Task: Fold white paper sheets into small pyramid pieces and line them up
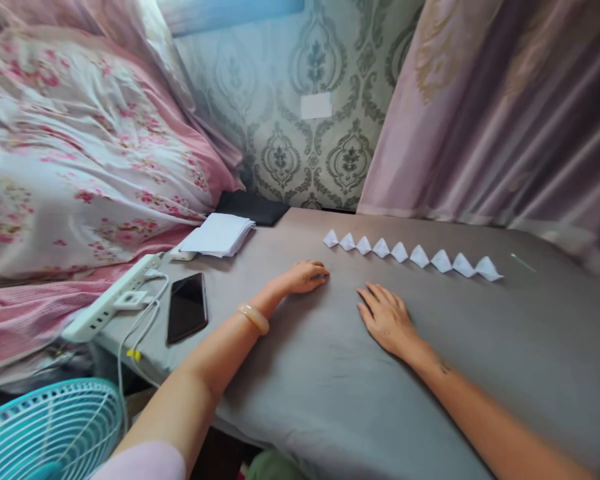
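Observation:
My left hand, with a pale bangle on its forearm, rests on the grey-covered table; its fingers are loosely bent and nothing shows in them. Lying flat to the right of it is my right hand, fingers spread and holding nothing. Beyond both hands, several folded white paper pieces stand in a slanting row that runs towards the right. The nearest piece to my left hand is the small one at the row's left end, a short way off and not touched.
At the left are a stack of white paper, a black flat item, a phone and a power strip with cables. A turquoise fan stands below the table edge. A thin white stick lies far right.

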The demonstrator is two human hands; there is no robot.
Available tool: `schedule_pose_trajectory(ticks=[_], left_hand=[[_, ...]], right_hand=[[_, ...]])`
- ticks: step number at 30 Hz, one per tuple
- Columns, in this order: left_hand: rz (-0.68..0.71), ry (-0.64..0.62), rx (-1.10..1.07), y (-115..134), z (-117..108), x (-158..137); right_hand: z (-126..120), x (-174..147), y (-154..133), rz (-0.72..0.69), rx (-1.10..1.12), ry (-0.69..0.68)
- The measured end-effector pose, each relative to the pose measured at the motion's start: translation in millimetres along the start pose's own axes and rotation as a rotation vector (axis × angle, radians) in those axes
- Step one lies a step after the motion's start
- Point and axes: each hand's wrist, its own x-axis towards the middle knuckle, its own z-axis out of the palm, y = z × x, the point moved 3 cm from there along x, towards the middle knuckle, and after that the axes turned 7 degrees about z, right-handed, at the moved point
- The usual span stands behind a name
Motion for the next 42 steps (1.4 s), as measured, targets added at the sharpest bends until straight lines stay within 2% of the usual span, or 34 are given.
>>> schedule_pose_trajectory(ticks=[3, 5, 10, 16, 19, 23, 28, 35, 39, 42], left_hand=[[0.047, 0.038, -0.139, -11, -10, -9], [-0.015, 0.094, -0.18, -22, -19, -17], [-0.325, 0.352, -0.013, -71, -50, -44], [-0.71, 0.593, 0.187, -135, -98, -88], [-0.913, 0.632, 0.236, -159, -114, -105], [-1.116, 0.581, 0.188, -180, -118, -115], [-1.189, 0.51, 0.112, -193, -115, -113], [-1.217, 0.492, 0.095, -195, -112, -110], [-1.198, 0.512, 0.085, -197, -110, -112], [-1.133, 0.534, 0.067, -200, -112, -115]], right_hand=[[3, 0, 1, -0.012, -0.005, 0.021], [3, -1, 1, -0.014, -0.008, 0.029], [3, -1, 1, -0.031, -0.005, 0.058], [6, 0, 2, -0.035, -0.017, 0.09], [6, 0, 2, -0.038, -0.015, 0.106], [6, 0, 2, -0.049, -0.014, 0.118], [5, 0, 2, -0.058, -0.017, 0.132], [5, 0, 2, -0.054, -0.013, 0.134], [6, 0, 2, -0.063, -0.022, 0.148], [7, 0, 2, -0.069, -0.03, 0.16]])
